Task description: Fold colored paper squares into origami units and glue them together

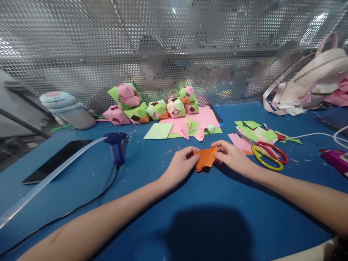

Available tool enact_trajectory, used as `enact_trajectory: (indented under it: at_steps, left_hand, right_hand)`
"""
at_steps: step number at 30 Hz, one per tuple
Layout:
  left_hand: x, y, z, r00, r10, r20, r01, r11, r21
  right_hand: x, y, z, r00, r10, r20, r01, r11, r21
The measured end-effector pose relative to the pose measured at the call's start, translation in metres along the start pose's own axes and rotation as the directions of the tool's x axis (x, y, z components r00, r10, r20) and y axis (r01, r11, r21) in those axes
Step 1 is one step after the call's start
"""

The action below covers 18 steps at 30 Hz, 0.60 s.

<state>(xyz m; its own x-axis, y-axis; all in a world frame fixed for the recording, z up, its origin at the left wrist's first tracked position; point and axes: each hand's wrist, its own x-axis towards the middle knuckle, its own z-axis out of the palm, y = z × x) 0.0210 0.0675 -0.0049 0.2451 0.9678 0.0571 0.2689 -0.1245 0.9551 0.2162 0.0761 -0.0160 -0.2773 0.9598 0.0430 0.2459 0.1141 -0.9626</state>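
Glue gun sits on the blue surface, well off to the left. Left hand pinches the left edge of the orange paper, which is low over the surface btwn both hands. Right hand pinches the right edge. Scissors lie just beside the right hand. Risk, I think: a hard tug could rip the thin paper, or the right wrist could bump the scissors & get poked.

Blue table is bare nearer the person than the scissors. Just left of them, left hand & right hand w/ orange paper block; farther left glue gun, behind-left paper balls.
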Motion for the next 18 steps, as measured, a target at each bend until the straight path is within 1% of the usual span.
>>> enact_trajectory:
  at_steps: [2, 4, 7, 11, 15, 18]
  left_hand:
    - [-0.001, 0.001, 0.004, 0.997, -0.075, 0.018, 0.077, 0.987, -0.143]
    - [-0.002, 0.002, 0.006, 0.994, -0.109, 0.022, 0.111, 0.967, -0.231]
    - [-0.001, 0.002, 0.004, 0.992, -0.126, 0.011, 0.124, 0.951, -0.282]
    - [0.004, -0.005, -0.002, 0.994, -0.107, -0.02, 0.093, 0.929, -0.358]
    - [0.006, -0.011, -0.005, 0.992, -0.095, -0.082, 0.061, 0.936, -0.347]
    - [0.002, -0.008, -0.005, 0.991, -0.055, -0.12, 0.023, 0.965, -0.259]
  right_hand:
    - [0.0, 0.001, 0.0, 1.0, -0.023, 0.003, 0.023, 1.0, -0.004]
    - [0.002, 0.002, -0.002, 0.999, -0.054, 0.004, 0.054, 0.996, -0.066]
    - [0.006, 0.005, -0.007, 0.998, -0.064, 0.017, 0.065, 0.99, -0.122]
    - [0.01, 0.009, -0.012, 0.999, -0.035, -0.014, 0.033, 0.997, -0.074]
    - [0.008, 0.01, -0.01, 0.999, -0.001, -0.053, -0.001, 0.999, -0.039]
    - [0.005, 0.008, -0.009, 0.998, 0.016, -0.06, -0.016, 1.0, -0.014]
